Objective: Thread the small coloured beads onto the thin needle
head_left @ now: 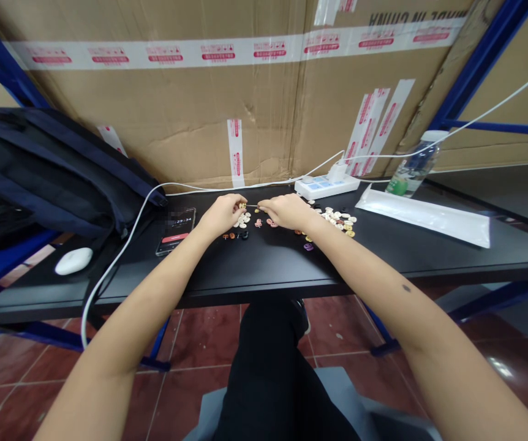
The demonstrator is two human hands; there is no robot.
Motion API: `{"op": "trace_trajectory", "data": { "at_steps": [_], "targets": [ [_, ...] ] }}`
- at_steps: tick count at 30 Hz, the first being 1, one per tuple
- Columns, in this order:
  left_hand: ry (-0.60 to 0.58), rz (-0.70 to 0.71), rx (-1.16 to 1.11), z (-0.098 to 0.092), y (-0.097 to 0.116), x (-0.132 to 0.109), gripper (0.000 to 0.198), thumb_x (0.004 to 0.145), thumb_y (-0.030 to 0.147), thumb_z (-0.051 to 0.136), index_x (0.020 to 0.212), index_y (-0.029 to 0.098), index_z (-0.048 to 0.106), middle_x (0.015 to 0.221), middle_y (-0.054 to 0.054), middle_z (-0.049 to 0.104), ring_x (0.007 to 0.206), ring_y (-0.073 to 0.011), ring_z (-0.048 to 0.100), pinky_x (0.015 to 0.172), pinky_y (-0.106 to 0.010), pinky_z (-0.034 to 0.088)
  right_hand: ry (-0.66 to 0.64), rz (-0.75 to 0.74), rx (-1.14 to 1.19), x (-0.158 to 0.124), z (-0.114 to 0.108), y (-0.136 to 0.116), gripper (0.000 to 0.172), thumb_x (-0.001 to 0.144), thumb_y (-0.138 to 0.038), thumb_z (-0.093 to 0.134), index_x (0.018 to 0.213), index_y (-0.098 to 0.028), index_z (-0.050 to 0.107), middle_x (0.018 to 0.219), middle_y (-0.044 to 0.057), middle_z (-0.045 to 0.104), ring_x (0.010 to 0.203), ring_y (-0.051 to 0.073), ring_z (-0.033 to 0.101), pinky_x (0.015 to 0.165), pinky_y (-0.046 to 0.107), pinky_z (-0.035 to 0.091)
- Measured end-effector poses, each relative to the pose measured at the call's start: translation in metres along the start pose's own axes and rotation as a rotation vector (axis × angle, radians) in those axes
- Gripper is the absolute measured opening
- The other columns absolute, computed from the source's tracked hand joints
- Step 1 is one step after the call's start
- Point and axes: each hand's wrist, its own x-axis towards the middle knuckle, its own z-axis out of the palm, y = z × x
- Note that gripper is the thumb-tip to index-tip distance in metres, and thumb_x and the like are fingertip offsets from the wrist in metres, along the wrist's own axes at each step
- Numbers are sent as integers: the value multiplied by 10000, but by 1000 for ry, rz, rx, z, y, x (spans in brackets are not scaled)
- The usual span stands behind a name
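Note:
My left hand (pixel 222 214) is closed in a pinch, with small yellowish button-like pieces (pixel 242 206) at its fingertips. A short thin pale strand or stick (pixel 252 206) runs from there across to my right hand (pixel 286 210), whose fingers are pinched together on its other end. Whether it is thread or something stiffer, I cannot tell. Under and beside the left fingers lie white button-like pieces (pixel 244 219), with brown and black ones (pixel 232 236) just in front. Pink pieces (pixel 258 223) lie between the hands. A larger white heap (pixel 335 216) spreads beyond my right wrist, near a purple piece (pixel 309 247).
On the black table (pixel 255 275) are a phone (pixel 176 231), a white rounded case (pixel 74 261), a power strip (pixel 327 186), a bottle (pixel 416 164) and a long white packet (pixel 424 214). A dark backpack (pixel 57 165) stands left. A white cable (pixel 139 214) crosses the table; cardboard (pixel 176 122) rises behind.

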Motion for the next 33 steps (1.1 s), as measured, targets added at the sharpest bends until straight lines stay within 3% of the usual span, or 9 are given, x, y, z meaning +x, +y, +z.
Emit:
{"op": "trace_trajectory", "data": {
  "at_steps": [3, 11, 19, 23, 29, 33],
  "targets": [
    [-15, 0, 0, 0, 0, 0, 215, 884, 160, 643, 1084, 130, 715, 1008, -113, 759, 822, -197, 688, 852, -354, 573, -23, -4, 7, 0, -1, 0, 327, 1023, -257, 472, 1249, -195, 700, 1046, 97, 783, 870, 219, 700, 662, 314, 308],
    [-8, 13, -9, 1, -1, 0, 203, 881, 168, 647, 1069, 147, 719, 994, -98, 763, 814, -192, 693, 849, -348, 582, 85, 8, 39, -2, 0, 2, 353, 1021, -194, 441, 1228, -213, 727, 1099, 85, 752, 911, 195, 679, 645, 301, 300],
    [-16, -5, 3, 1, -1, 0, 218, 886, 147, 644, 1088, 135, 726, 1031, -114, 769, 846, -201, 708, 877, -354, 580, -19, -21, 32, 1, 4, 2, 305, 1007, -227, 496, 1243, -183, 685, 1140, 95, 760, 953, 229, 701, 692, 314, 352],
    [-26, 4, 8, -1, 0, 0, 212, 891, 162, 649, 1084, 147, 736, 1039, -110, 775, 865, -209, 717, 889, -359, 580, 11, -30, 40, 0, 4, 4, 302, 968, -212, 554, 1232, -197, 700, 1178, 94, 749, 967, 225, 696, 686, 307, 346],
    [-9, 5, 11, 0, -2, 1, 216, 887, 157, 665, 1089, 143, 741, 1037, -111, 776, 848, -204, 713, 885, -355, 580, 66, 9, 35, -1, 0, 1, 350, 1009, -183, 454, 1236, -204, 721, 1110, 95, 754, 937, 213, 687, 661, 303, 320],
    [-6, -15, 9, 1, -2, 1, 212, 884, 159, 682, 1086, 138, 744, 1037, -111, 776, 855, -205, 715, 878, -349, 579, 24, -3, 24, -1, 0, 0, 319, 994, -209, 513, 1250, -193, 702, 1155, 99, 756, 967, 226, 695, 682, 305, 342]
  ]
}}
